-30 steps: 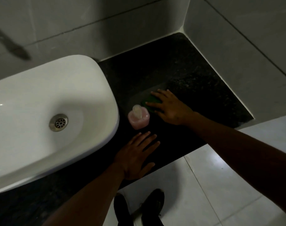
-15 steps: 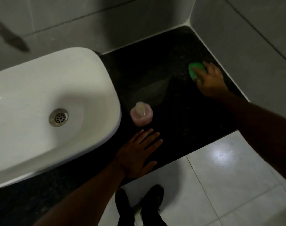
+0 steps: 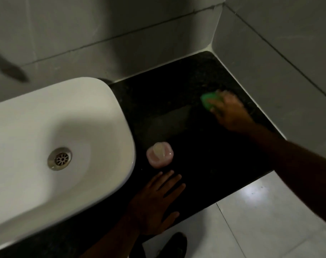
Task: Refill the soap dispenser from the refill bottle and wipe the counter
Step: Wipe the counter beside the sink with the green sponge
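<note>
A pink soap dispenser (image 3: 159,156) with a pale pump top stands on the black stone counter (image 3: 164,101), just right of the basin. My left hand (image 3: 154,205) lies flat on the counter's front edge below the dispenser, fingers spread, holding nothing. My right hand (image 3: 231,112) presses a green sponge (image 3: 207,99) onto the counter near the right wall; the hand is motion-blurred and covers most of the sponge. No refill bottle is in view.
A white basin (image 3: 106,116) with a metal drain (image 3: 59,158) fills the left side. Grey tiled walls (image 3: 281,75) close the counter at the back and right. A dark tap (image 3: 7,67) shows at upper left. White floor tiles (image 3: 270,216) and my dark shoes (image 3: 174,244) lie below.
My right hand swept the green sponge from beside the dispenser out to the counter's right side near the wall. My left hand and the dispenser have stayed put.
</note>
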